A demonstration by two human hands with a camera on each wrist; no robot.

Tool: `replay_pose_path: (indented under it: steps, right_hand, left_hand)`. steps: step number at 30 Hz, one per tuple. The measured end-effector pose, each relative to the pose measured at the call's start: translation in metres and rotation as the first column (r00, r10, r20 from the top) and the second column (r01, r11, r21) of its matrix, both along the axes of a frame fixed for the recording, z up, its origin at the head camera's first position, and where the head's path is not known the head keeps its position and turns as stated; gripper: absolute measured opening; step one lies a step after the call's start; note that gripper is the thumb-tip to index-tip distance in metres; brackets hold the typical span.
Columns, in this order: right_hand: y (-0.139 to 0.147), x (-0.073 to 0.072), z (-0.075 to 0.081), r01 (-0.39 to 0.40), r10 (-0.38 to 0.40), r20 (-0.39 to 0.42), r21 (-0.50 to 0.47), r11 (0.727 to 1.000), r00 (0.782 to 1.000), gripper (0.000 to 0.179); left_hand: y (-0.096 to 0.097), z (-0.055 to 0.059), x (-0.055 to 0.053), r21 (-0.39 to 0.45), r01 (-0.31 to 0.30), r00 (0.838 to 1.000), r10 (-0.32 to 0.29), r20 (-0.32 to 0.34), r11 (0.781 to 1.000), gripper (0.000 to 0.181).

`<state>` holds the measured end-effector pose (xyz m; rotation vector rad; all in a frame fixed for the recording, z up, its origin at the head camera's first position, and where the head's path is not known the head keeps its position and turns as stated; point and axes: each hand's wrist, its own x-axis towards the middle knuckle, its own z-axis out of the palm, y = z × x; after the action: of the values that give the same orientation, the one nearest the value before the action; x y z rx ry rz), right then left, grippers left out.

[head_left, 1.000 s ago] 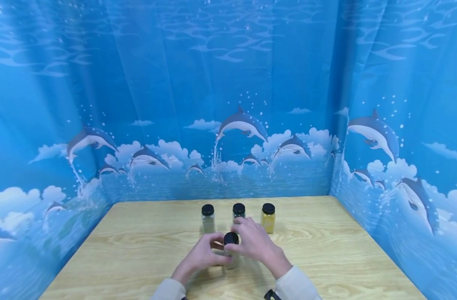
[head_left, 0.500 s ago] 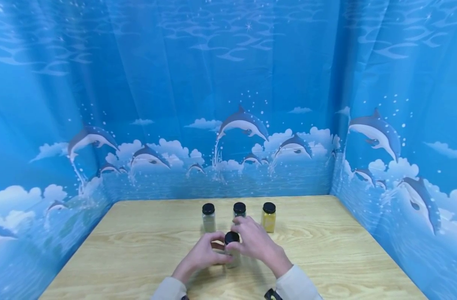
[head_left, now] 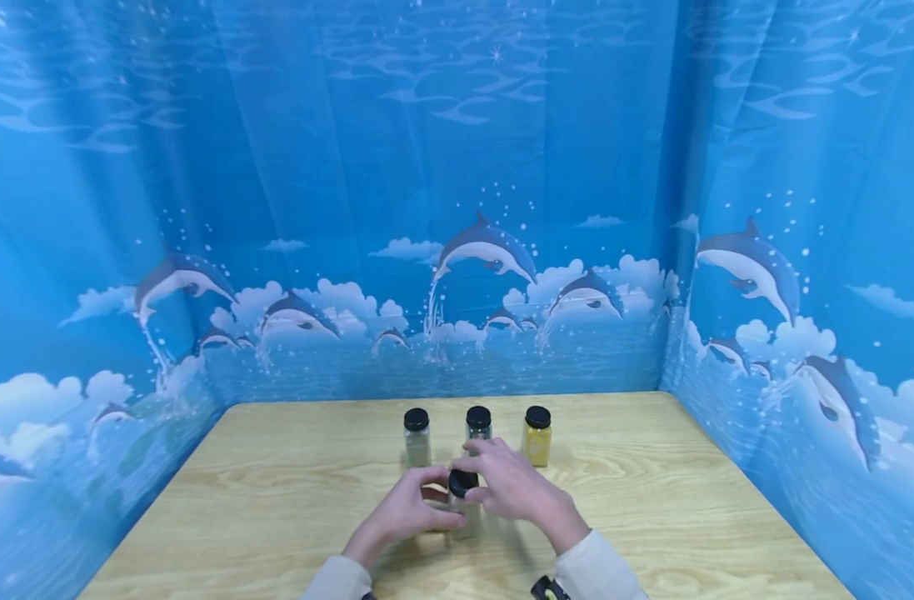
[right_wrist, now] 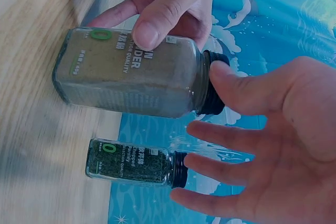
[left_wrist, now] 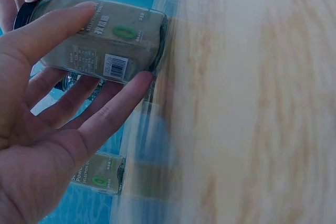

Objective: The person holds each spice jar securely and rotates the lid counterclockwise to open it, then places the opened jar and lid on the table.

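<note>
My left hand (head_left: 407, 508) grips a square glass spice jar (right_wrist: 157, 85) of grey-brown powder around its body. The left thumb lies across the label and the fingers support the other side. The jar is upright in the head view; I cannot tell whether its base touches the table. Its black screw lid (head_left: 462, 482) is on. At the lid is my right hand (head_left: 512, 485), with the thumb touching its side. In the right wrist view, that hand's other fingers (right_wrist: 223, 170) are spread, fairly straight and visibly apart from the lid.
Behind stand three black-lidded jars on the wood-grain table (head_left: 277, 492): pale powder (head_left: 417, 446) at left, chopped parsley (right_wrist: 134, 162) in the middle, yellow contents (head_left: 536, 442) at right. A blue dolphin-print curtain (head_left: 367, 200) encloses the table's back and sides.
My right thumb has shifted back to the right from over the lid to its edge, and the right fingers have moved slightly. The left hand and jar stay nearly in place.
</note>
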<state>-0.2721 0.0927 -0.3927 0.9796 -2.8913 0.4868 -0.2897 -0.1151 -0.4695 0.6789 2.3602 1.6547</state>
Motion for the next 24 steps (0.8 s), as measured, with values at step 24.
replay_pose_path:
  steps: [24]
  right_hand:
    - [-0.007,0.001,-0.004,0.164,-0.171,-0.227,-0.052,0.985,0.959,0.042]
  left_hand:
    - [0.002,-0.003,-0.001,0.005,0.012,0.999,-0.012,-0.035,1.000,0.036]
